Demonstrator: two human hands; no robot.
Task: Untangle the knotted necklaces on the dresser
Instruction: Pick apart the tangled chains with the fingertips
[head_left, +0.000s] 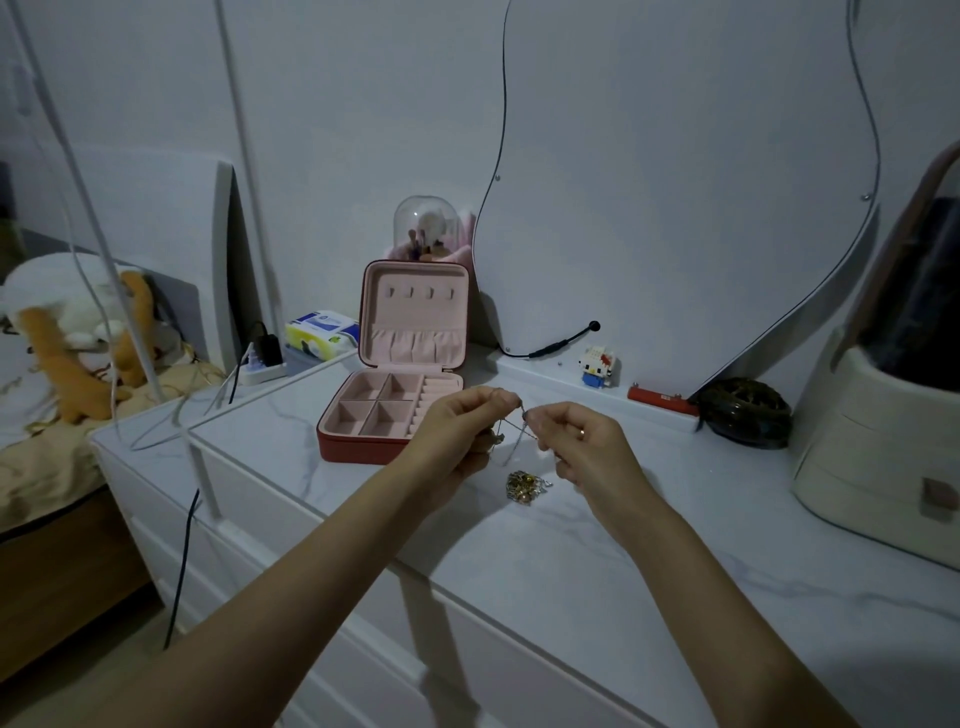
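Observation:
Above the white marble dresser top, both hands hold a thin silver necklace chain. My left hand pinches one part of it near the fingertips, and my right hand, with a ring on one finger, pinches another part close by. The chain hangs in loops between them. On the dresser just below lies a small tangled heap of gold and silver necklaces. Whether the held chain still joins that heap is too fine to see.
An open red jewellery box with pink compartments stands just behind my left hand. A toy block figure, a red bar, a dark round object and a cream case sit to the right. A wavy mirror backs the dresser.

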